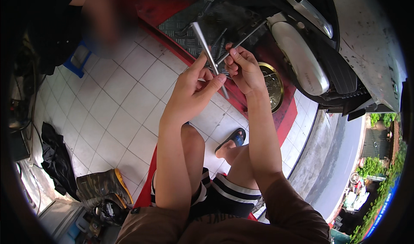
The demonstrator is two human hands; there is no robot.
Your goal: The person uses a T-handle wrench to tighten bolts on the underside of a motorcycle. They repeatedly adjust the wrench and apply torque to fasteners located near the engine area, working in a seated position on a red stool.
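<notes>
Both of my hands are raised over the edge of a red work platform [189, 59], closed on a metal T-handle wrench. My left hand [192, 86] grips its thick silver crossbar [202, 39] between thumb and fingers, with the bar slanting from upper left to lower right. My right hand [245, 69] pinches the thinner shaft [252, 33], which meets the bar near my left fingertips and points up and right toward a motorcycle [304, 56]. The shaft's far end lies against dark motorcycle parts, so I cannot tell whether it touches them. Right of my right wrist sits a round gold-coloured tin [272, 89].
Loose tools lie on the platform's patterned metal plate [181, 26]. At upper left, a person [101, 17] is near a blue stool [78, 61]. Black cloth [57, 157] and camouflage boots [103, 188] lie on the tiled floor [116, 114] at left. A road runs along the right.
</notes>
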